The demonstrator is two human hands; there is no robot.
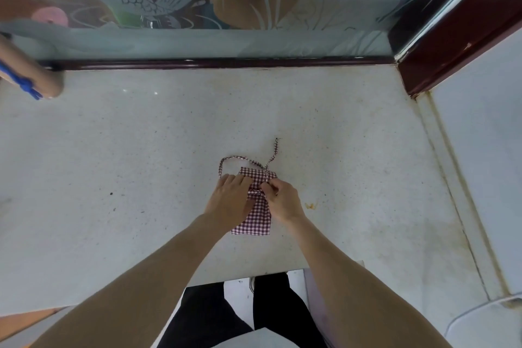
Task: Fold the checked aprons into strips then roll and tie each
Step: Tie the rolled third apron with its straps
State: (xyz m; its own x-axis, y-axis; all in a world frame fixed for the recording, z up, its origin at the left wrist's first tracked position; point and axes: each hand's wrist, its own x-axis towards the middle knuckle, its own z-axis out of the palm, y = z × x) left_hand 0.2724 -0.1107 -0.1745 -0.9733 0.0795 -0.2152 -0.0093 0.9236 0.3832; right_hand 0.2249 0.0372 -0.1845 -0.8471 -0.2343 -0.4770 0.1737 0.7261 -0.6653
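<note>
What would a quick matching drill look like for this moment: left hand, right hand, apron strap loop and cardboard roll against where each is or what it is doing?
Things:
1. left hand
2. right hand
3. strap loop
4. cardboard roll

States or places:
A. lies on the counter beyond the bundle
B. pinches the strap at the middle of the checked apron
C. at the far left edge of the counter, by the glass
D. rests on the left side of the bundle

Pairs: 1-D, 2-B, 3-A, 4-C
</note>
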